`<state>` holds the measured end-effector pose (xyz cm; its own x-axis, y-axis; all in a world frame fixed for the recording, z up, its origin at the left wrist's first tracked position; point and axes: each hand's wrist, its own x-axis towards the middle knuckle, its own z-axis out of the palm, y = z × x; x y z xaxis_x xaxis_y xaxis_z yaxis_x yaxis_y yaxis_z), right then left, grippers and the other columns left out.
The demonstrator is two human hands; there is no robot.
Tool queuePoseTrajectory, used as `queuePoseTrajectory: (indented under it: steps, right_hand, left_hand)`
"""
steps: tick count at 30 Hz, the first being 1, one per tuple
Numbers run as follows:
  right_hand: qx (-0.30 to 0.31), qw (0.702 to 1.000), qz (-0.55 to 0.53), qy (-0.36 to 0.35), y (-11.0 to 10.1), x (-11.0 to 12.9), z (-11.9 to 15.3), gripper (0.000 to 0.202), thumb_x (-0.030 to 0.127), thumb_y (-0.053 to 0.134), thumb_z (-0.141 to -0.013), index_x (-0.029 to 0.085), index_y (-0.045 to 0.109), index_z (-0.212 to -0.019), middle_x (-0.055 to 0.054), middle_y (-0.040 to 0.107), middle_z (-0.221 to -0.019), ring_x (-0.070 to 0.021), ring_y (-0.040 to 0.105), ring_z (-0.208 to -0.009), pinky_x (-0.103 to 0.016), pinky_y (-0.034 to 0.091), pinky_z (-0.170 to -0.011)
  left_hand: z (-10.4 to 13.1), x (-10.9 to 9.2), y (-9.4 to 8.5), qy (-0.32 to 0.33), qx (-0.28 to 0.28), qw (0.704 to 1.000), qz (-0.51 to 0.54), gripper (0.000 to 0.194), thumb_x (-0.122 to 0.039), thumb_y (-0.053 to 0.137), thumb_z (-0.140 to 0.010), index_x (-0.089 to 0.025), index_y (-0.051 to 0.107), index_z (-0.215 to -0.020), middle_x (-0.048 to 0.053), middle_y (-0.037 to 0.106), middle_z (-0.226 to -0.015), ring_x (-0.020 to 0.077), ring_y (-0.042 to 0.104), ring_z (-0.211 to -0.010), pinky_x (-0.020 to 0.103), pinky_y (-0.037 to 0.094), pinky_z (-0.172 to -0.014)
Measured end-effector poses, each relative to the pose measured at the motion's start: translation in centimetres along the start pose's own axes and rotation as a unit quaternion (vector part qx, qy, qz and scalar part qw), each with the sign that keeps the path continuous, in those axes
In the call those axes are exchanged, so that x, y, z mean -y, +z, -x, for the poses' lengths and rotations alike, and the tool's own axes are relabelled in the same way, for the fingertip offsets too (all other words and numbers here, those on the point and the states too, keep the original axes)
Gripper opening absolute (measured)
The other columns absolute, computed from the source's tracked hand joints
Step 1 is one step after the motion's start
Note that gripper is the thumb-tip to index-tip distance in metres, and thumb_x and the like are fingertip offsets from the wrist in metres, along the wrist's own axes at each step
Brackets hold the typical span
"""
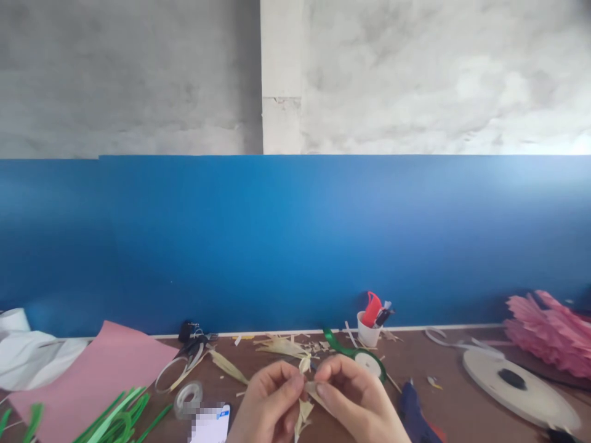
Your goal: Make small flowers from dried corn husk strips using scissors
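At the bottom middle, my left hand (276, 400) and my right hand (353, 397) are close together above the brown table. Each hand pinches, with thumb and forefinger, a pale yellow strip of what looks like dried corn husk (303, 413). Its lower end hangs between the hands, and a looped bit (305, 364) shows above the fingertips. The fingers cover the middle of the strip. Behind the hands lie more husk pieces (279, 346) and small scraps. A longer husk strip (229, 368) rests to the left.
On the left are pink paper (99, 381), green fuzzy stems (122, 418), a clear tape roll (188, 399) and a phone (210, 424). To the right: a green ribbon spool (369, 364), white cup (368, 332), blue tool (413, 412), pale oval disc (540, 403) and pink crepe paper (551, 335).
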<state>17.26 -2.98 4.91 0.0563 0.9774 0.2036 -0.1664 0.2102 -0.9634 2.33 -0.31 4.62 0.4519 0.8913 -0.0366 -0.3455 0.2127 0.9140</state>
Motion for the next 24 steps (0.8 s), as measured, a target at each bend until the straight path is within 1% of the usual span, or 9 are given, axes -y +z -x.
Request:
queuePoseTrajectory:
  steps: [2,5,7,9,12,14,17,20,24]
  right_hand:
    - [-0.021,0.999,0.029,-0.027,0.0,0.0,0.0,0.031,0.046,0.075,-0.068,0.017,0.065,-0.070,-0.001,0.061,-0.064,-0.0131,0.052,-0.059,-0.022,0.041,-0.056]
    - [-0.050,0.991,0.086,-0.088,0.0,0.3,0.1,0.026,0.044,0.069,-0.074,0.018,0.065,-0.071,-0.002,0.061,-0.066,-0.0152,0.054,-0.062,-0.023,0.044,-0.058]
    - [-0.055,0.982,0.124,-0.132,0.0,0.5,0.2,0.021,0.039,0.065,-0.077,0.019,0.065,-0.071,-0.002,0.061,-0.067,-0.0158,0.055,-0.064,-0.024,0.045,-0.060]
    - [-0.054,0.972,0.153,-0.170,0.0,0.6,0.1,0.015,0.032,0.064,-0.078,0.020,0.064,-0.071,-0.001,0.060,-0.068,-0.0158,0.056,-0.064,-0.023,0.045,-0.061]
    - [-0.056,0.959,0.177,-0.212,-0.1,0.5,0.0,0.009,0.023,0.062,-0.078,0.020,0.062,-0.070,0.000,0.059,-0.068,-0.0148,0.056,-0.063,-0.022,0.045,-0.060]
    - [-0.055,0.955,0.183,-0.226,-0.1,0.2,-0.1,0.010,0.020,0.061,-0.079,0.020,0.061,-0.069,0.000,0.059,-0.068,-0.0144,0.055,-0.063,-0.022,0.044,-0.060]
    - [-0.048,0.953,0.189,-0.231,-0.3,0.0,-0.2,0.010,0.021,0.060,-0.080,0.021,0.061,-0.071,0.000,0.059,-0.070,-0.0142,0.055,-0.064,-0.022,0.044,-0.061]
    - [-0.040,0.955,0.192,-0.223,-0.4,0.0,-0.1,0.010,0.022,0.059,-0.082,0.021,0.062,-0.072,-0.001,0.060,-0.072,-0.0146,0.056,-0.065,-0.022,0.044,-0.060]
    - [-0.021,0.954,0.195,-0.226,-0.5,0.6,0.0,0.012,0.024,0.058,-0.083,0.020,0.062,-0.073,-0.002,0.060,-0.072,-0.0151,0.057,-0.066,-0.022,0.045,-0.061]
  left_hand:
    - [0.0,-0.1,0.0,-0.011,0.001,1.000,0.004,0.047,-0.059,0.077,-0.059,-0.017,0.056,-0.062,-0.011,0.037,-0.034,0.0002,0.016,-0.028,0.016,0.010,-0.031]
    - [0.0,0.0,0.1,-0.007,-0.020,1.000,-0.010,0.048,-0.060,0.078,-0.058,-0.016,0.057,-0.061,-0.010,0.038,-0.033,-0.0001,0.017,-0.026,0.017,0.009,-0.031]
    - [-0.1,0.4,0.2,0.000,-0.041,0.999,-0.019,0.050,-0.062,0.078,-0.056,-0.016,0.058,-0.060,-0.010,0.039,-0.033,0.0000,0.018,-0.026,0.017,0.009,-0.031]
    - [-0.1,0.7,0.3,0.016,-0.068,0.997,-0.028,0.051,-0.063,0.077,-0.055,-0.015,0.059,-0.060,-0.008,0.042,-0.033,0.0004,0.022,-0.026,0.017,0.009,-0.031]
    - [0.1,1.0,0.6,0.033,-0.103,0.992,-0.066,0.054,-0.067,0.075,-0.055,-0.014,0.063,-0.061,-0.006,0.045,-0.033,0.0019,0.029,-0.027,0.016,0.012,-0.032]
    - [0.3,0.9,0.8,0.040,-0.112,0.988,-0.103,0.058,-0.070,0.072,-0.055,-0.014,0.065,-0.064,-0.006,0.045,-0.033,0.0027,0.031,-0.027,0.016,0.016,-0.032]
    - [0.5,0.5,1.0,0.047,-0.114,0.983,-0.135,0.060,-0.073,0.068,-0.056,-0.014,0.064,-0.065,-0.006,0.045,-0.035,0.0034,0.032,-0.029,0.016,0.019,-0.033]
    - [0.3,0.3,0.8,0.045,-0.105,0.983,-0.142,0.058,-0.072,0.066,-0.060,-0.015,0.061,-0.063,-0.006,0.045,-0.035,0.0043,0.033,-0.029,0.016,0.020,-0.032]
    - [0.2,0.6,0.5,0.049,-0.100,0.982,-0.150,0.056,-0.070,0.066,-0.063,-0.015,0.062,-0.065,-0.006,0.044,-0.035,0.0041,0.032,-0.028,0.016,0.021,-0.031]
